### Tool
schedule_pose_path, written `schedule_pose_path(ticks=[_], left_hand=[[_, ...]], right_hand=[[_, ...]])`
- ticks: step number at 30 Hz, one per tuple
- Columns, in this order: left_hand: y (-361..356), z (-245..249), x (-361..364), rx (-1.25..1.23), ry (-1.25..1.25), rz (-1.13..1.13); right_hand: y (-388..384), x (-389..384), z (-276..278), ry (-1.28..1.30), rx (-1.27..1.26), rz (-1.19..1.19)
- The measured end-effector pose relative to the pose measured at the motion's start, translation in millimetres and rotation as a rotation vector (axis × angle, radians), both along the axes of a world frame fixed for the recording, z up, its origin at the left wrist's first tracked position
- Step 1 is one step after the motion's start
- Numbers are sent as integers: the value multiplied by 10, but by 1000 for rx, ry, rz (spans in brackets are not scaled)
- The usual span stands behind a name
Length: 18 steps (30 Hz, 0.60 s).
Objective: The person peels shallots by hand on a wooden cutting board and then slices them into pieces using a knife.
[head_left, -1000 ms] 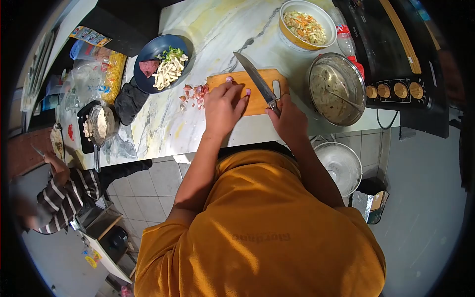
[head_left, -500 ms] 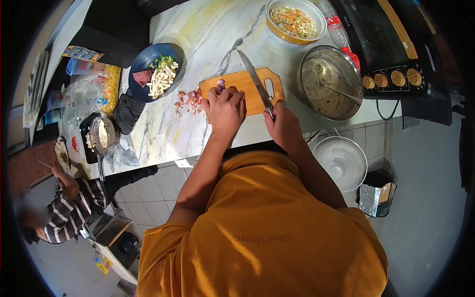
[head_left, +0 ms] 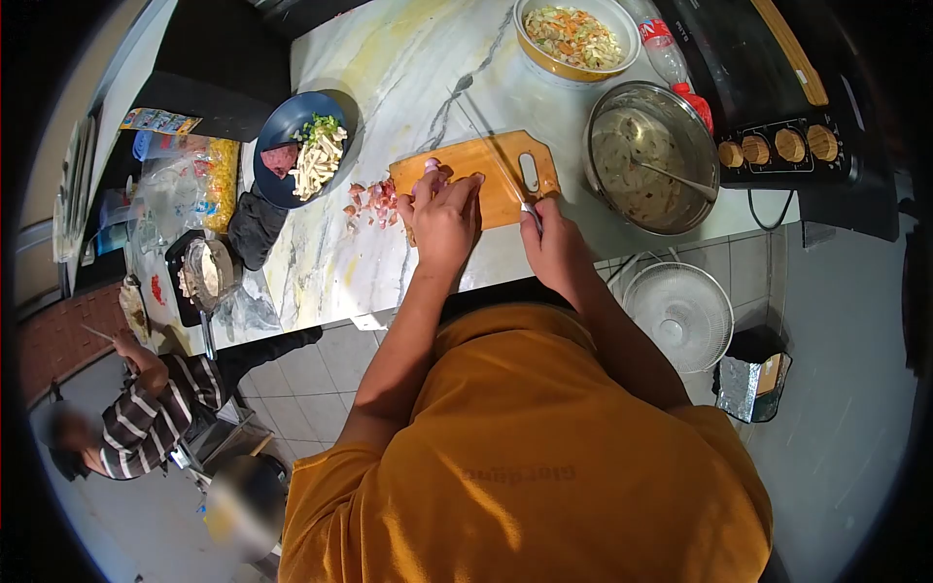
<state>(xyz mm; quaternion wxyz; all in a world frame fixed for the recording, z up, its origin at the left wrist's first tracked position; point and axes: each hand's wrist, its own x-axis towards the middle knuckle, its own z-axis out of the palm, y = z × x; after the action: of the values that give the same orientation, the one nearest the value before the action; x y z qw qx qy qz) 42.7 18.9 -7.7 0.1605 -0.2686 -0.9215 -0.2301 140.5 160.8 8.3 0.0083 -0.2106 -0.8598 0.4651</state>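
My left hand (head_left: 447, 228) rests on the near left part of the wooden cutting board (head_left: 501, 199), its fingers bent around a purple shallot (head_left: 431, 166). My right hand (head_left: 559, 243) is wrapped round the handle of a kitchen knife (head_left: 498, 151). The blade points away from me across the board, to the right of my left hand and apart from the shallot, and looks thin, almost edge-on. Shallot skins and pieces (head_left: 374, 202) lie on the marble counter just left of the board.
A blue plate (head_left: 273, 131) holds pale strips, chopped greens and pinkish meat. On the right are a steel bowl (head_left: 595, 180) with a spoon, a bowl of chopped vegetables (head_left: 573, 70), a bottle (head_left: 663, 49) and an oven (head_left: 777, 146). Another person (head_left: 160, 413) works at far left.
The knife has turned in my right hand, so its blade shows narrower than before. My left hand stays at the shallot. The view has shifted slightly, and a blurred shape appears at lower left.
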Motion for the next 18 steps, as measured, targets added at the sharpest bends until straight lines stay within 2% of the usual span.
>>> schedule_pose_path(ticks=[10,18], left_hand=[[39,82,-17,-23,-22,-39],[70,81,-36,-8,-2,-60]], right_hand=[[55,29,-40,-103,10,49],[6,48,-102,-67,32,38]])
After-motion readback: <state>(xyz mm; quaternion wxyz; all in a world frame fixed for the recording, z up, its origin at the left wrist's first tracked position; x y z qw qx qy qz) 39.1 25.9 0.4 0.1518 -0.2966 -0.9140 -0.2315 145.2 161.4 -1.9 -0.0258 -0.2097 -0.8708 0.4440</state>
